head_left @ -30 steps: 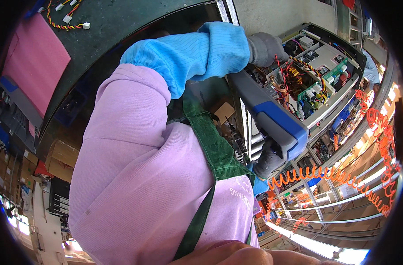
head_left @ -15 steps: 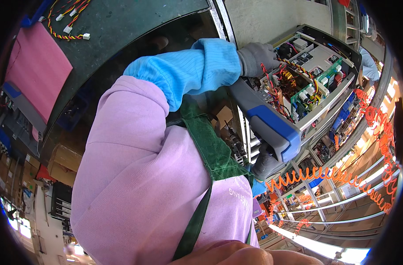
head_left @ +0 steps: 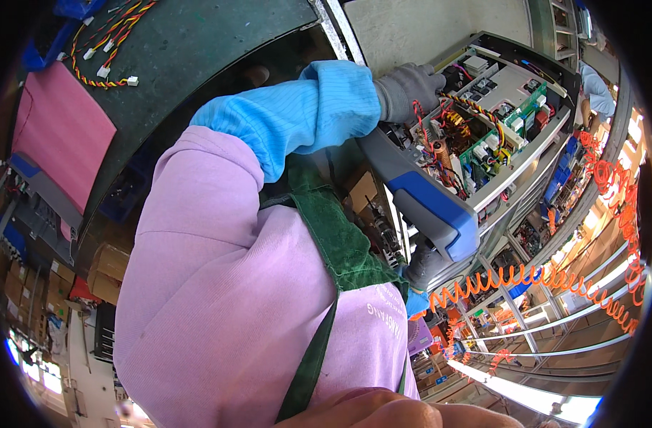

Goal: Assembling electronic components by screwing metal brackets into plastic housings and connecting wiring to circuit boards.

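An open electronic machine (head_left: 515, 89) lies at the upper right, its grey casing showing circuit boards, copper coils and bundled coloured wires. My left hand (head_left: 411, 91), in a grey glove and blue sleeve, reaches across to the casing's left side. Its fingers are bent over the edge beside the wires, with the fingertips partly hidden. Lower down, my right hand (head_left: 427, 269) in a dark glove is closed at the underside of the blue and grey end panel (head_left: 440, 214), by its protruding grey grip. That panel covers most of its fingers.
A dark green bench (head_left: 219, 36) carries wire leads with white connectors (head_left: 115, 53) and a pink sheet (head_left: 65, 128). An orange coiled hose (head_left: 511, 278) stretches along the right. A power driver (head_left: 383, 225) hangs near my apron. Cardboard boxes (head_left: 108, 267) stand at left.
The whole view has shifted slightly, with the machine and both hands sitting a little further left. My left hand has drawn back slightly from the wires toward the casing's edge; my right stays at the panel.
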`<state>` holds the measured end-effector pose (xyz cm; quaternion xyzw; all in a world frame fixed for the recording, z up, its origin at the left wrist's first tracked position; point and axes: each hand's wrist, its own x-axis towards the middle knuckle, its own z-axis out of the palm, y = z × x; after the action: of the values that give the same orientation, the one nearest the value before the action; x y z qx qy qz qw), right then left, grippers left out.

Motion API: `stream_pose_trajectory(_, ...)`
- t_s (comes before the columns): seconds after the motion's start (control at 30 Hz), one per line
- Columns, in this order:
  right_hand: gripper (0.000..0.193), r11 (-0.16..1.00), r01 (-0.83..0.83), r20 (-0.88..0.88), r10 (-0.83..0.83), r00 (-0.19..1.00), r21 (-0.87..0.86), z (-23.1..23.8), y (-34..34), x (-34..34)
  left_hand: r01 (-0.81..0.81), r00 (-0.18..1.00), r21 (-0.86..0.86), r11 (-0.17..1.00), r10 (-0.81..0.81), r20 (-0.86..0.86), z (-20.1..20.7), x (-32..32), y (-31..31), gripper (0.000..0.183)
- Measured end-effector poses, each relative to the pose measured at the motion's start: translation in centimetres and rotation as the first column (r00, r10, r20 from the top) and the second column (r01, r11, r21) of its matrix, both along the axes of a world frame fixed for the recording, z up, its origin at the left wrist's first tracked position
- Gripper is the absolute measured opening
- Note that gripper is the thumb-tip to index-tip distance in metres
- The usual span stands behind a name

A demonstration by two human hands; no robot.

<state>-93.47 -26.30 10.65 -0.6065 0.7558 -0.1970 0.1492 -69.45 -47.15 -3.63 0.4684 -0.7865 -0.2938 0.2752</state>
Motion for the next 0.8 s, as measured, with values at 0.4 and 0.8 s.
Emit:
stream_pose_trajectory(0.4,0.041,0.999,0.033,0.069,-0.031,0.997,-0.029,-0.5,0.4,-2.1,0.032,0.985,0.133,0.991,-0.008,-0.172,-0.5,0.4,0.2,0.033)
stream_pose_trajectory(0.8,0.038,0.998,0.060,0.179,-0.055,0.982,-0.022,-1.8,0.6,-2.7,-0.069,0.940,0.045,0.997,0.080,-0.332,-2.7,0.7,1.7,0.023)
